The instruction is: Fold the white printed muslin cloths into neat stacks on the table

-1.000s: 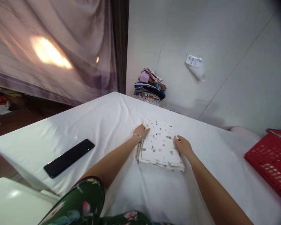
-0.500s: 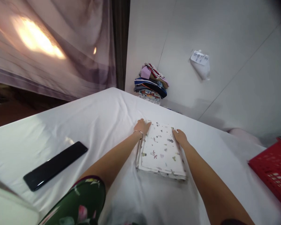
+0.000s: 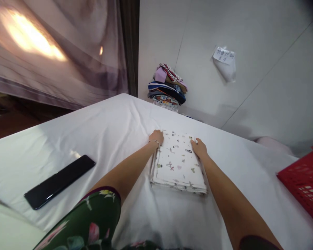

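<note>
A folded white cloth point(image 3: 178, 163) with a small scattered print lies flat in several layers on the white-covered table point(image 3: 112, 135). At its far left corner is my left hand point(image 3: 156, 136), a bracelet on the wrist, with fingers curled round the edge. My right hand point(image 3: 199, 148) grips the far right edge, thumb on top and fingers along the side. The undersides of both hands are hidden.
On the left of the table lies a long shiny black object point(image 3: 59, 182). A red plastic basket point(image 3: 302, 177) stands at the right. Behind the far edge rises a pile of folded fabrics point(image 3: 168, 86); a labelled plastic pouch point(image 3: 224, 64) hangs on the wall.
My left fingers, stretched over the cloth's corner before, are now curled at its edge. The right thumb has shifted slightly onto the cloth. The view has tilted a little.
</note>
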A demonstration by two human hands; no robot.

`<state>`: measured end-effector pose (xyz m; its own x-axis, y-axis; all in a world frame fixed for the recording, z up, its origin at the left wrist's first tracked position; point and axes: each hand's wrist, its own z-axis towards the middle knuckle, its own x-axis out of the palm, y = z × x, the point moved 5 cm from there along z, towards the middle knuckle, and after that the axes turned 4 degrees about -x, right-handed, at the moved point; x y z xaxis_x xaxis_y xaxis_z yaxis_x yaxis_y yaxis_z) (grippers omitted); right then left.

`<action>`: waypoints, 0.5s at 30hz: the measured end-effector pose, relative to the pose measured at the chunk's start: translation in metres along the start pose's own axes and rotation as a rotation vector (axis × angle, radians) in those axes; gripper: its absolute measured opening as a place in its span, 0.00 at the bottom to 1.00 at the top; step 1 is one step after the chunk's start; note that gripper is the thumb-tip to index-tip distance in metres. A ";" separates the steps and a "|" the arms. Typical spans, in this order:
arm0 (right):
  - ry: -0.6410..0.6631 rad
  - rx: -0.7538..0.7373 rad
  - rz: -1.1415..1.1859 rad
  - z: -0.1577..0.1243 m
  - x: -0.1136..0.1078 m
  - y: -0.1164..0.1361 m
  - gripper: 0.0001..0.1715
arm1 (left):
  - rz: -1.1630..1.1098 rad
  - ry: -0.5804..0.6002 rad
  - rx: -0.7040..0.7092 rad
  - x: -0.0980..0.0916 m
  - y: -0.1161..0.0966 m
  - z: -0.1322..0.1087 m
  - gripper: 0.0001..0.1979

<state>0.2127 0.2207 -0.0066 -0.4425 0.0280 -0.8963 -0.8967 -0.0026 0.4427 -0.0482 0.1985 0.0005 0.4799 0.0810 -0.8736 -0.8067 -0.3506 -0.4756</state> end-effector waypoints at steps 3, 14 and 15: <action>0.036 -0.021 0.019 -0.018 -0.008 -0.007 0.37 | -0.004 -0.006 0.057 -0.011 -0.002 -0.020 0.22; 0.132 -0.044 0.105 -0.148 -0.020 -0.037 0.39 | 0.010 0.096 0.431 0.015 0.029 -0.127 0.27; 0.120 -0.054 0.088 -0.151 -0.020 -0.036 0.39 | -0.004 0.095 0.422 0.016 0.030 -0.126 0.27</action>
<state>0.2525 0.0694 -0.0082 -0.5143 -0.0946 -0.8524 -0.8523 -0.0537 0.5203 -0.0213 0.0718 -0.0145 0.4973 -0.0118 -0.8675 -0.8654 0.0637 -0.4970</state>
